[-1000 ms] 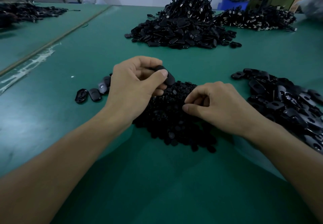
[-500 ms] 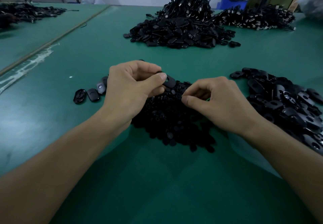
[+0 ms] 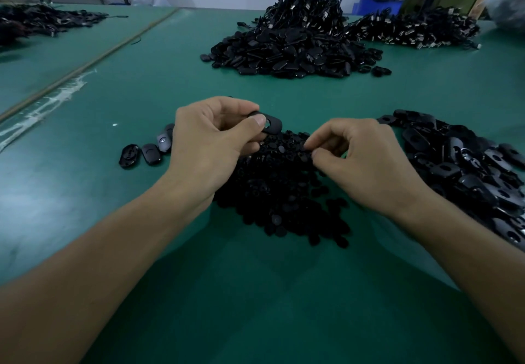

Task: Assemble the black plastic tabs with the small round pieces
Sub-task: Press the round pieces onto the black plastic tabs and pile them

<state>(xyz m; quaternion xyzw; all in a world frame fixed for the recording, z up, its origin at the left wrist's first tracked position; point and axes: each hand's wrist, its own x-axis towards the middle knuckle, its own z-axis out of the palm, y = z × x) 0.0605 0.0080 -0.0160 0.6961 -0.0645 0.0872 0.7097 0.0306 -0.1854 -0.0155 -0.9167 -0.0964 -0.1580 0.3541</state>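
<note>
Your left hand, centre frame, fingers pinching a black tab (hole showing), your right hand, fingers pinched at the round pieces pile, hold on one unclear.

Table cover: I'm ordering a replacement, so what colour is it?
The table cover is green, seen best in the head view.

Green tabletop, heap of black cables with metal connectors far right, blue bin behind.
</note>
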